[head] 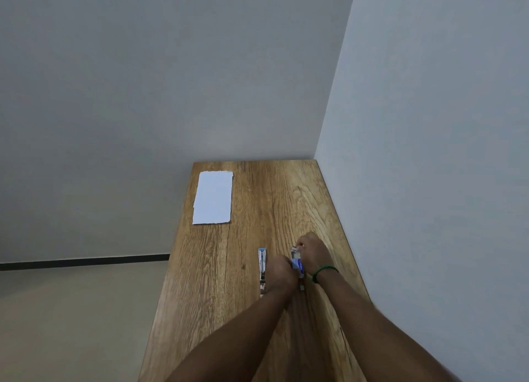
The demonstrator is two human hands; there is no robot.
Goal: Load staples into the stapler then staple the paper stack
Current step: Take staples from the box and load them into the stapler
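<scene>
A slim blue and silver stapler (262,270) lies lengthwise on the wooden table (249,310), just left of my hands. My left hand (282,273) and my right hand (313,252) both grip a small blue staple box (296,262) between them, close above the table. The fingertips of my right hand pinch its far end. A green band circles my right wrist. The white paper stack (213,197) lies flat at the table's far left corner, well away from both hands.
The narrow table runs along a grey wall (429,152) on its right and ends at another wall ahead. Its left edge drops to a beige floor (71,324) with a dark skirting line.
</scene>
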